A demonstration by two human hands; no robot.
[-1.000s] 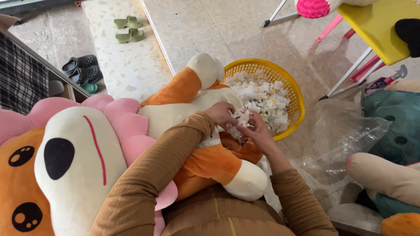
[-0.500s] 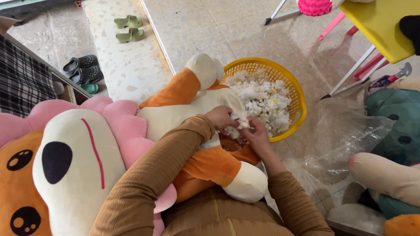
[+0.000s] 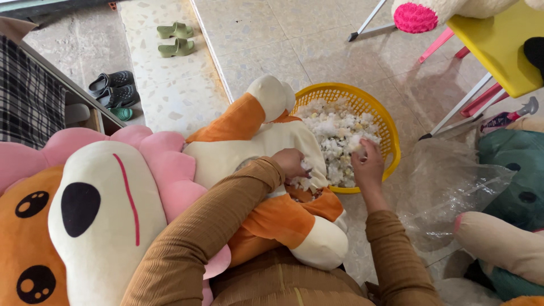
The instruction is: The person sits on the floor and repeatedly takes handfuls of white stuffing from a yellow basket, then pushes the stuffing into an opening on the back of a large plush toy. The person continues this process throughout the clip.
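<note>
One left hand (image 3: 290, 162) grips white stuffing at one orange plush lion (image 3: 170, 192); one right hand (image 3: 367, 161) pinches a tuft over one yellow plastic basket (image 3: 391, 141).

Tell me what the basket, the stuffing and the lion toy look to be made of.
Basket: likely moulded plastic, glossy yellow, with a regular lattice of small holes.
Stuffing: seemingly shredded foam or fibre scraps, matt white with a few yellowish bits, in loose, irregular clumps.
Lion toy: plush fabric, soft and matt, with a short nap and stitched seams.
</note>
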